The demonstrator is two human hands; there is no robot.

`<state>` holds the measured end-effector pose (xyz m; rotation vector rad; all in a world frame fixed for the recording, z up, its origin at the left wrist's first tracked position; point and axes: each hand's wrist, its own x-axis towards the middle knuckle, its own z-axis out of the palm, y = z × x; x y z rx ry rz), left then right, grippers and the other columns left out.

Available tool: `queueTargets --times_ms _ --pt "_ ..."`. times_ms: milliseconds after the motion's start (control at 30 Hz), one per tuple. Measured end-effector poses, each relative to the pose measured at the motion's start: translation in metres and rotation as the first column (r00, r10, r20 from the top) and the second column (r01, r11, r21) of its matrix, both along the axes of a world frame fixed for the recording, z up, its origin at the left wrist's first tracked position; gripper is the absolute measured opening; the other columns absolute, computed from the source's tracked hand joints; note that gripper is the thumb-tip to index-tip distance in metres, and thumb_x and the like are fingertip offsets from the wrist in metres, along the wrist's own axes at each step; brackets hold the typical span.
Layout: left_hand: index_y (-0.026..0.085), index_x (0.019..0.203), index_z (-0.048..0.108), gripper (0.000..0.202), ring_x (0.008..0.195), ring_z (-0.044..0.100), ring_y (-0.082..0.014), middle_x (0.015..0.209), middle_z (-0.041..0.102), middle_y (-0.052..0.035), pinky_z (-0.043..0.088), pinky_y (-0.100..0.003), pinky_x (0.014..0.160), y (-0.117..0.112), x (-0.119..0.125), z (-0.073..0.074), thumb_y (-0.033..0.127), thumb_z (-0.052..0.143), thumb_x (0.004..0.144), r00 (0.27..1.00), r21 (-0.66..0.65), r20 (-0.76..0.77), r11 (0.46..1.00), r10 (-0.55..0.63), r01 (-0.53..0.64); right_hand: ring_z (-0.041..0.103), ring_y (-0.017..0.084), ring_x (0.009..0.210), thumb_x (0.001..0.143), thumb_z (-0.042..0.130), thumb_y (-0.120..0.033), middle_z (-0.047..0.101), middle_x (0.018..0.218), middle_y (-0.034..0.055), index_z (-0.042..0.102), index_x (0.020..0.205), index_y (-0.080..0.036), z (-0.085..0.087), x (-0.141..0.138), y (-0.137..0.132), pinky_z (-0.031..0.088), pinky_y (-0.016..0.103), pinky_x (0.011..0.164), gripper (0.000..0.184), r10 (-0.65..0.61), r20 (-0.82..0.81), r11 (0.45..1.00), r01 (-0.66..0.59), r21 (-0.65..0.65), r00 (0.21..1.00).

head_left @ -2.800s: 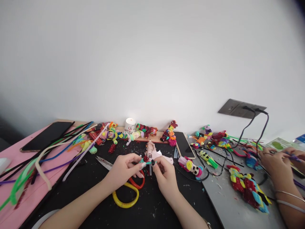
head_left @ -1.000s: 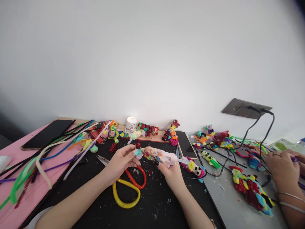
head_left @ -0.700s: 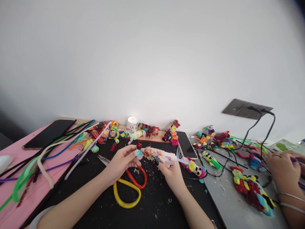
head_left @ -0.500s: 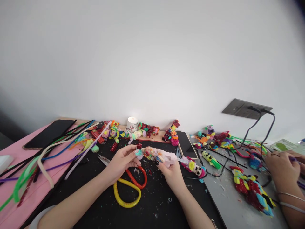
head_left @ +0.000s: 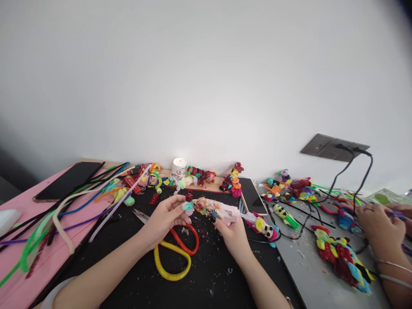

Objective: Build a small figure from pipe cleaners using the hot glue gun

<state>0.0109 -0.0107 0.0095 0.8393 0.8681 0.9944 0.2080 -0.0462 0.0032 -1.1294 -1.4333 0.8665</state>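
Observation:
Between the fingertips of my left hand (head_left: 169, 218) is a small fuzzy pipe-cleaner piece (head_left: 188, 205), dark red on top and turquoise below. My right hand (head_left: 230, 229) is closed around a pale pink glue gun (head_left: 230, 212), whose front is crusted with multicoloured fuzz and glue. The gun's nozzle end points left at the piece, a narrow gap apart. Below my left hand lie scissors (head_left: 172, 274) with one yellow and one red handle loop, their blades pointing up and left on the black mat (head_left: 206, 292).
Loose pipe cleaners (head_left: 61, 214) and a phone (head_left: 67, 180) lie on the pink surface at left. A paper cup (head_left: 179, 168), pipe-cleaner figures (head_left: 232, 180) and another phone (head_left: 252, 195) line the wall. At right, another person's hands (head_left: 383, 227) work near cables plugged into a wall socket (head_left: 333, 146).
The glue gun's tip has drawn slightly away from the small piece, which now shows more of its turquoise part. The other person's fingers at right have shifted a little.

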Motion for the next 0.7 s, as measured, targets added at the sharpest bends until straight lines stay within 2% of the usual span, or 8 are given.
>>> queueTargets --times_ms 367,533,700 --pt "0.017 0.093 0.051 0.039 0.050 0.060 -0.0098 0.058 0.064 0.0036 0.048 -0.021 0.054 0.0000 -0.0001 0.0010 0.034 0.075 0.068 1.000 -0.007 0.018 1.000 -0.012 0.012 0.069 0.027 0.093 0.076 0.064 -0.024 0.073 0.102 0.0084 0.070 0.101 -0.020 0.0016 0.0005 0.0007 0.055 0.041 0.082 0.026 -0.045 0.041 0.998 0.044 0.038 0.998" --pt "0.017 0.093 0.050 0.039 0.051 0.060 -0.0097 0.059 0.064 0.0033 0.048 -0.021 0.054 -0.0007 -0.0001 0.0023 0.035 0.075 0.068 0.999 -0.010 0.044 1.000 -0.023 0.023 0.068 0.026 0.092 0.078 0.062 -0.024 0.073 0.103 0.0077 0.069 0.103 -0.020 -0.0012 0.0025 0.0016 0.055 0.039 0.081 0.027 -0.028 0.033 1.000 0.028 -0.007 0.999" --pt "0.018 0.090 0.049 0.039 0.050 0.059 -0.0092 0.056 0.064 0.0036 0.047 -0.020 0.054 -0.0008 -0.0013 0.0022 0.036 0.075 0.068 0.997 -0.010 0.065 0.999 -0.040 0.041 0.068 0.024 0.079 0.078 0.062 -0.025 0.074 0.091 0.0073 0.069 0.103 -0.018 -0.0015 0.0023 0.0006 0.056 0.034 0.068 0.026 -0.062 0.074 0.998 0.062 0.000 0.995"
